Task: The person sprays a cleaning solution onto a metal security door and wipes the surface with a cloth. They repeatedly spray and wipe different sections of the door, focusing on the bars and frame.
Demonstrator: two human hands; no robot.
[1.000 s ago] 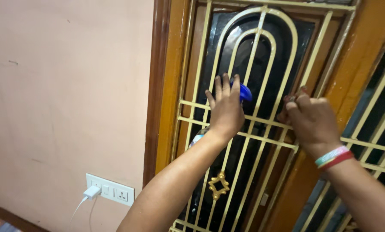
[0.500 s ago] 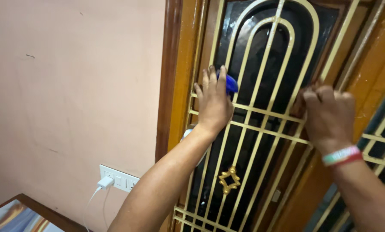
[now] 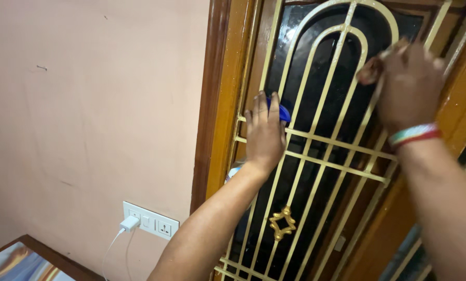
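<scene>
A blue object (image 3: 282, 112), only partly visible and too hidden to identify by kind, sits pressed against the dark glass pane (image 3: 326, 88) of a window, just left of the frame's centre. The left hand (image 3: 264, 134) covers it, palm flat and fingers extended upward together, so that the blue edge peeks out at about 1 o'clock from the knuckles; the hand is pressing rather than clenching, its fingers spread open over the object. It reaches through or against a cream-painted metal grille (image 3: 316, 151) of nested arches and crossbars, the forearm rising from 6 o'clock. At 2 o'clock from the left hand, well apart, the right hand (image 3: 407, 83) is closed around one of the grille's upright bars near the outer arch, fingers curled tight, with striped bands (image 3: 414, 135) of white, green and red at the wrist. Below the hands, at 6 o'clock, a gold diamond-shaped ornament (image 3: 283, 222) is fixed to the grille. An orange-brown wooden frame (image 3: 227, 99) borders the window at 9 o'clock, and beyond it runs a pink wall (image 3: 87, 104). Low on that wall, at 8 o'clock, a white switch plate (image 3: 150, 224) holds a white charger (image 3: 129, 224) with its cable hanging down.
</scene>
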